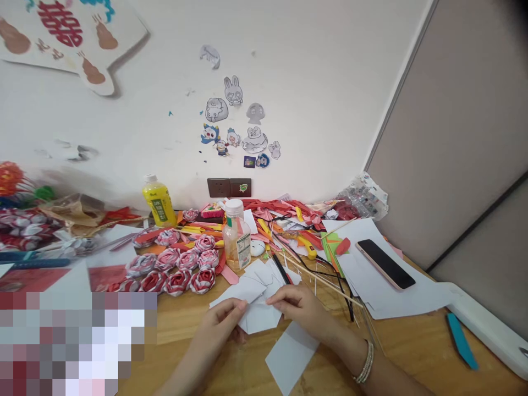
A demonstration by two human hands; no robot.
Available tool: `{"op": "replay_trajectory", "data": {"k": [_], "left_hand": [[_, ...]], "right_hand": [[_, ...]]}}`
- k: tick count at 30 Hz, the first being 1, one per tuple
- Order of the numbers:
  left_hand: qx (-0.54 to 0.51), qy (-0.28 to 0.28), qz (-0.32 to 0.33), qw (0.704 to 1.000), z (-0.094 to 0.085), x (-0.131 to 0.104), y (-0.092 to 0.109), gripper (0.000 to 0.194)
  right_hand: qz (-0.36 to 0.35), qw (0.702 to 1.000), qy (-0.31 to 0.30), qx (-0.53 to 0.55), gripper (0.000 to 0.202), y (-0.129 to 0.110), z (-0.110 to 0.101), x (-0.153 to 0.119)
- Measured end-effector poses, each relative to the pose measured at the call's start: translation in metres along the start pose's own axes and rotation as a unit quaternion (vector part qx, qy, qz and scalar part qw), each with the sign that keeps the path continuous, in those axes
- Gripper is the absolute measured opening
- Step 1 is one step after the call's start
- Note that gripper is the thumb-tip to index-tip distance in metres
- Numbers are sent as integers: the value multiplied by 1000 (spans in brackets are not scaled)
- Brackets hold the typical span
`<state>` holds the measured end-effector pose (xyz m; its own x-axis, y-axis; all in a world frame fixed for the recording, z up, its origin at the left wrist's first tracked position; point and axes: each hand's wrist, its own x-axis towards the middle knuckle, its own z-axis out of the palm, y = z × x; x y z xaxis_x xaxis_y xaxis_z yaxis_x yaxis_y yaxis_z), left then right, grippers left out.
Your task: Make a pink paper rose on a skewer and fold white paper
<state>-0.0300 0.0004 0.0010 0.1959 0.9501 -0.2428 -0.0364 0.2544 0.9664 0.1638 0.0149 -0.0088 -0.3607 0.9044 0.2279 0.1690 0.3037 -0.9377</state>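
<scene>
My left hand [218,325] and my right hand [300,311] meet over a white sheet of paper [259,319] on the wooden table [412,352], both pinching its edges between thumb and fingers. More white paper pieces [258,275] lie just beyond the hands, and another white piece [291,357] lies under my right wrist, which wears a bracelet [365,363]. Thin wooden sticks [317,278] lie to the right of the hands.
Several pink-and-red paper roses [177,264] sit left of centre. A clear bottle [236,235] and a yellow bottle [159,201] stand behind. A phone [385,264] lies on white sheets at right. A teal tool [462,341] rests near the right edge. Coloured paper scraps [289,217] crowd the wall.
</scene>
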Motion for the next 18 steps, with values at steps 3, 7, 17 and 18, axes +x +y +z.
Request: {"op": "replay_trajectory", "data": {"k": [3, 7, 17, 18], "left_hand": [[34, -3, -26, 999, -1, 3, -1, 37], [106, 8, 11, 994, 3, -1, 6, 33], [196, 9, 39, 980, 12, -9, 9, 31], [198, 10, 35, 979, 12, -8, 9, 31]], "right_hand": [[-24, 998, -8, -56, 17, 0, -3, -1], [-8, 999, -37, -37, 25, 0, -5, -1], [29, 992, -59, -103, 14, 1, 2, 1], [34, 993, -59, -97, 14, 2, 2, 1]]}}
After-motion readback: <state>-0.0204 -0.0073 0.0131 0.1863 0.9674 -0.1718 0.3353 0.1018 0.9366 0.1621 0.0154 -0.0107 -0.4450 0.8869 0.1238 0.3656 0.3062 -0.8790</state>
